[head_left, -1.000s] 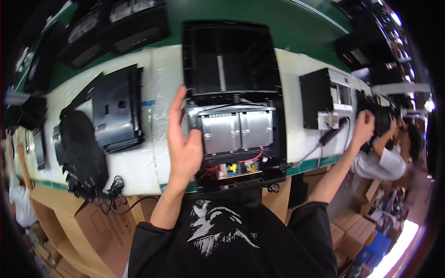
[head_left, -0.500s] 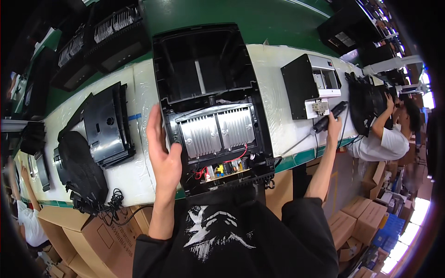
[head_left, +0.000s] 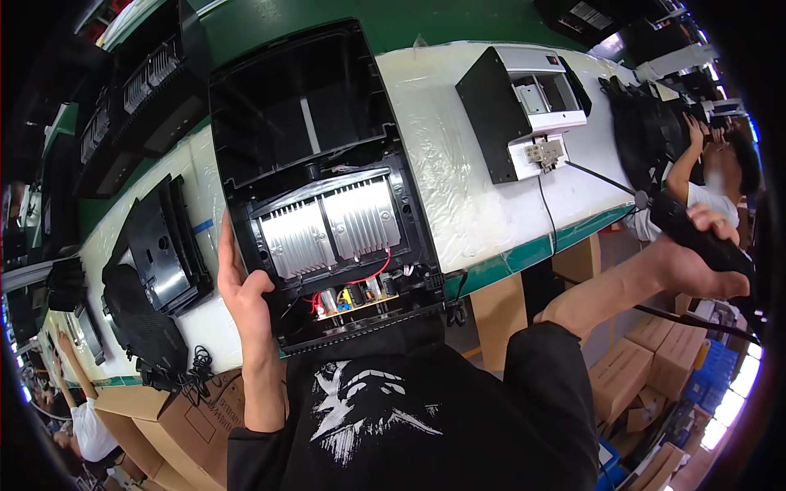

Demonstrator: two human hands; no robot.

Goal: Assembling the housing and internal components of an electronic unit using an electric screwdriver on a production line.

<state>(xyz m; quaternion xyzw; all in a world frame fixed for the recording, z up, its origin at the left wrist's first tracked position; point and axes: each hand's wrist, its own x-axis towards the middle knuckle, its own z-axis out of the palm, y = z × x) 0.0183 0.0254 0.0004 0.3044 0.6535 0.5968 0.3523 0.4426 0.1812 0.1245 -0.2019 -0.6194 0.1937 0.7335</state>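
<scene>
A black plastic housing [head_left: 260, 174] stands in front of me on the bench. Inside it are two finned silver heatsinks [head_left: 360, 222] and a circuit board [head_left: 360, 306] with red wires. My left hand [head_left: 246, 303] grips its left side, fingers along the outer wall and thumb at the rim. My right hand [head_left: 696, 258], raised at the right, is wrapped round a black electric screwdriver [head_left: 692, 229]. The screwdriver's long shaft reaches left to the metal block on the front of a black-and-white screw feeder [head_left: 498, 114]. Whether its tip touches the block, I cannot tell.
Black plastic panels [head_left: 160, 254], a mesh-covered black part [head_left: 143, 323] and coiled cable [head_left: 201, 368] lie at the left. Open cardboard boxes [head_left: 184, 425] stand below the bench. At the right, a co-worker [head_left: 708, 176] handles black parts. Finned black units [head_left: 147, 90] stand beyond the bench.
My right hand has swung right and upward with the screwdriver; its tip has gone from low by the bench edge to the screw feeder. The view has shifted; my left hand stays at the housing.
</scene>
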